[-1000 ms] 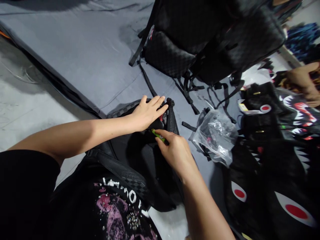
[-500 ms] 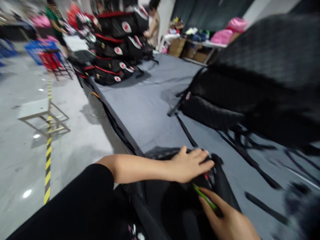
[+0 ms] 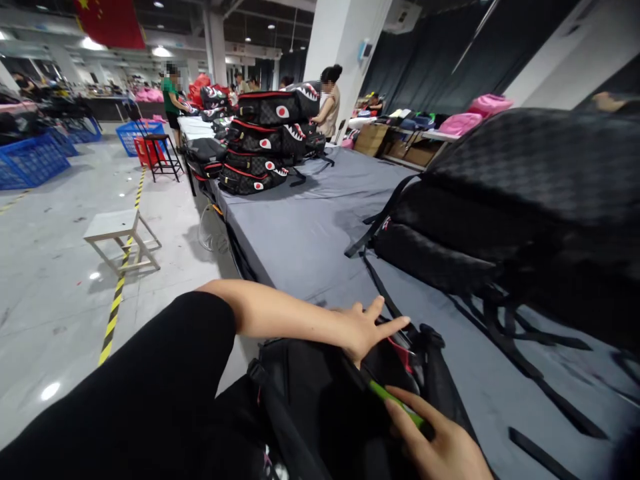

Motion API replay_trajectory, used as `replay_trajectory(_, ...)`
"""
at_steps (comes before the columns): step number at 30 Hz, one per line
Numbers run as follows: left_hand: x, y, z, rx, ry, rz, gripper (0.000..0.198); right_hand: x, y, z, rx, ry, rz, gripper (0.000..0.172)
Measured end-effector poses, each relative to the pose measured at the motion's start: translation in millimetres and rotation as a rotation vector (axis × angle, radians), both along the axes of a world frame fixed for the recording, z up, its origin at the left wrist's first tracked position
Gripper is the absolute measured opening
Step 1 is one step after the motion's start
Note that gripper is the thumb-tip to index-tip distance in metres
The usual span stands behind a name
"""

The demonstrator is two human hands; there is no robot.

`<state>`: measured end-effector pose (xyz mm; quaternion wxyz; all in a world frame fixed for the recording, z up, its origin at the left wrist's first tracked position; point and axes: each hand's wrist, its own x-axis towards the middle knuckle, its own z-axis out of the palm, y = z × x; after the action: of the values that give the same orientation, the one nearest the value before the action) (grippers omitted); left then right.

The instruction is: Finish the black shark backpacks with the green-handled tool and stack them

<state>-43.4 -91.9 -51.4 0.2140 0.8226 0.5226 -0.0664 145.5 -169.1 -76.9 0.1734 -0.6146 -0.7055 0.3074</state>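
Note:
A black backpack [image 3: 310,393] lies on the near edge of the table, straps toward me, with a strip of red [image 3: 401,355] at its far right side. Over its upper part reaches my left hand [image 3: 367,330], fingers spread apart and holding nothing. My right hand [image 3: 440,433] is closed around a slim green-handled tool [image 3: 395,400]. The tool points up and left toward my left wrist, above the backpack; its dark end blends into the black fabric, so its kind is unclear. A padded shoulder strap [image 3: 443,373] runs beside my right hand.
Large black backpacks [image 3: 530,200] are piled at the right, their straps trailing across the grey-covered table [image 3: 300,227]. Farther along stands a stack of shark-mouth backpacks [image 3: 265,140]. A stool [image 3: 117,227] stands on the floor at left. Two people [image 3: 327,107] [image 3: 171,97] are near the table's far end.
The view has tilted up and become sharper. My left hand's fingers have spread and lifted, uncovering more of the red strip. My right hand still grips the green tool, now closer to the left wrist.

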Motion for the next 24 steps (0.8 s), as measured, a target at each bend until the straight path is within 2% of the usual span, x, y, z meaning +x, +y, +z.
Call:
replay_trajectory(3, 12.8, 0.6, -9.4, 0.061, 0.088, 0.067, 0.141, -4.0, 3.1, -1.4, -0.050, 0.062, 0.037, 0.058)
replay_trajectory(6, 19.5, -4.2, -19.0, 0.187, 0.157, 0.104, 0.131, -3.1, 2.0, -6.3, -0.061, 0.075, 0.046, 0.059)
replay_trajectory(12, 0.4, -12.9, -18.9, 0.286, 0.076, -0.082, 0.118, -8.8, -5.0, -10.3, 0.006, -0.059, 0.005, 0.057)
replay_trajectory(16, -10.6, -17.6, -20.8, 0.282, 0.046, -0.102, 0.110, -14.5, -15.8, -12.9, 0.078, -0.083, -0.032, 0.047)
replay_trajectory(20, -10.8, -16.7, -22.7, 0.308, 0.056, -0.042, 0.112, -14.7, -23.9, -19.4, 0.157, 0.000, -0.097, 0.041)
replay_trajectory(24, -0.1, -12.7, -11.4, 0.208, 0.143, -0.018, 0.131, -13.7, -21.8, -22.0, 0.167, 0.074, -0.101, 0.034)
